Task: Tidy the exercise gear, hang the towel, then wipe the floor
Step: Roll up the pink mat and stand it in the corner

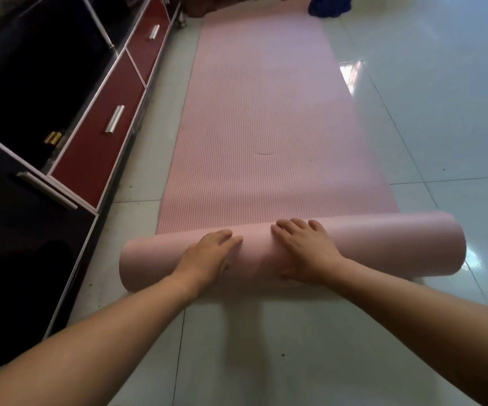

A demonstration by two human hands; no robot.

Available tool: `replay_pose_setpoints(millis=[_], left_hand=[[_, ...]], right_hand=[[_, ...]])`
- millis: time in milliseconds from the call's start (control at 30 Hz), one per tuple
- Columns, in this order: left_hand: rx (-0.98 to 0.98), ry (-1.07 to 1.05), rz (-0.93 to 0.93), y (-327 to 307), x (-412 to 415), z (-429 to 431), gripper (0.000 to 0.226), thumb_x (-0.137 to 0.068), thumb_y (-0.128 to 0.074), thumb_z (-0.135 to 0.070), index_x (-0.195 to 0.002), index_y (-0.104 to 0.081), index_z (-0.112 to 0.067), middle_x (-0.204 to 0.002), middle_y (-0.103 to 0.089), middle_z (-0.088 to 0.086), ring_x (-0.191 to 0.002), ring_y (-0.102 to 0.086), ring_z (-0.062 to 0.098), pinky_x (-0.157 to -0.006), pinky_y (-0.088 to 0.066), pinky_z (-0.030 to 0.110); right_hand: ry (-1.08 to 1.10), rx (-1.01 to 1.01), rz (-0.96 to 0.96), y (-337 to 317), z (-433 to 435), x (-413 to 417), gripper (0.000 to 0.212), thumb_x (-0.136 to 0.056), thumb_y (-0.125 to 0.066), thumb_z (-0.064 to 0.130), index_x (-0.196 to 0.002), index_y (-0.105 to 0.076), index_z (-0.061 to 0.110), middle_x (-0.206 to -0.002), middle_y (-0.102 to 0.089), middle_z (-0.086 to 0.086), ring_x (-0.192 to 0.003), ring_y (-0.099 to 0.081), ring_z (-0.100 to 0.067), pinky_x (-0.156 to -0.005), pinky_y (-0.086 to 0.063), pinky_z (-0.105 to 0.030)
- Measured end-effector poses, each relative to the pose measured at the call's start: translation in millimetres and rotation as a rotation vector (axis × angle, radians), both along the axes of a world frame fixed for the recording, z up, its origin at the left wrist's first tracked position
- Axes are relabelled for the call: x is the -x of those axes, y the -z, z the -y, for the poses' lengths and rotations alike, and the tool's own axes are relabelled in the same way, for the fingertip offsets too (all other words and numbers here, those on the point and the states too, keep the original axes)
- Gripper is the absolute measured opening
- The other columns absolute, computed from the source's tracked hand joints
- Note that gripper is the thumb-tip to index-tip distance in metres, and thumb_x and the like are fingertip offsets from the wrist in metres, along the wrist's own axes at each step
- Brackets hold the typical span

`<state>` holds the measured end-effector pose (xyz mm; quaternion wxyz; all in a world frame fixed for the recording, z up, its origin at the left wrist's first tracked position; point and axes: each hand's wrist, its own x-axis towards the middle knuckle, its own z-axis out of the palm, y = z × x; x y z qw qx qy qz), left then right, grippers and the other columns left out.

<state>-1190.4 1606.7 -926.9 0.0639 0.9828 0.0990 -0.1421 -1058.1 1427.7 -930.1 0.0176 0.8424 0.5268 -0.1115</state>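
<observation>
Fingers (pixel 226 238) of your left hand (pixel 207 254) lie nearly straight and close together, pressed flat on the rolled end (pixel 383 244) of the pink mat (pixel 260 112). Your right hand (pixel 304 253) sits just beside it, and its fingers (pixel 295 227) are slightly spread, draped over the crest of the roll. Neither hand grips anything; both palms simply bear down on the roll.

That roll lies across the lower middle of the frame, smooth side out, on the pale glossy floor (pixel 442 127). Beyond it, the flat stretch of the mat runs ribbed side up towards the top of the frame. Look mid-mat and you catch a small crease (pixel 263 153).

At the top edge, right of centre, a blue cloth (pixel 329 5) is crumpled on the floor just beside the mat's far end.

Along the left side you have a low cabinet (pixel 96 159) with dark red drawer fronts and a silver handle (pixel 115 118), parallel to the mat with a strip of tile between them. A bright patch of light reflects off the tiles to the right of the mat.
</observation>
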Motion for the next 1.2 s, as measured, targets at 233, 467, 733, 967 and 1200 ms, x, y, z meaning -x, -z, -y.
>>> replay_pose_setpoints(millis=[233, 467, 733, 967, 1200], left_hand=[[0.064, 0.112, 0.104, -7, -27, 3, 0.057, -0.089, -0.054, -0.038, -0.140, -0.037, -0.018, -0.147, -0.034, 0.008, -0.132, -0.035, 0.026, -0.103, -0.036, 0.034], [0.052, 0.201, -0.109, 2, -47, -17, 0.075, -0.086, -0.058, -0.036, -0.147, -0.016, -0.022, -0.154, -0.013, 0.006, -0.140, -0.018, 0.024, -0.109, -0.031, 0.037], [0.132, 0.196, 0.008, 4, -74, -43, 0.058, -0.090, -0.053, -0.027, -0.142, -0.027, -0.021, -0.147, -0.028, 0.007, -0.132, -0.032, 0.027, -0.101, -0.038, 0.041], [0.160, 0.218, -0.021, -1, -86, -44, 0.052, -0.088, -0.056, -0.021, -0.136, -0.035, -0.024, -0.141, -0.034, 0.006, -0.124, -0.039, 0.029, -0.091, -0.045, 0.042], [0.153, 0.164, -0.022, -5, -92, -51, 0.044, -0.088, -0.052, -0.019, -0.131, -0.041, -0.022, -0.135, -0.039, 0.007, -0.119, -0.044, 0.030, -0.090, -0.046, 0.044]], right_hand=[[0.191, -0.016, 0.026, -13, -3, -15, 0.074, -0.077, -0.061, 0.058, -0.135, -0.034, 0.021, -0.145, -0.027, -0.006, -0.130, -0.031, -0.027, -0.101, -0.031, -0.044], [0.285, 0.046, -0.018, -23, -8, -18, 0.059, -0.080, -0.062, 0.052, -0.126, -0.046, 0.018, -0.134, -0.039, -0.006, -0.121, -0.039, -0.028, -0.095, -0.040, -0.043], [0.232, 0.146, 0.000, -19, -36, -1, 0.087, -0.076, -0.068, 0.048, -0.144, -0.020, 0.022, -0.151, -0.017, -0.005, -0.136, -0.020, -0.026, -0.107, -0.031, -0.040], [0.283, 0.174, -0.003, -20, -40, -5, 0.091, -0.076, -0.071, 0.042, -0.145, -0.017, 0.019, -0.151, -0.016, -0.005, -0.136, -0.020, -0.026, -0.106, -0.033, -0.040], [0.221, 0.200, 0.035, -12, -39, -24, 0.094, -0.076, -0.068, 0.046, -0.146, -0.011, 0.020, -0.152, -0.012, -0.005, -0.137, -0.017, -0.026, -0.104, -0.031, -0.042]])
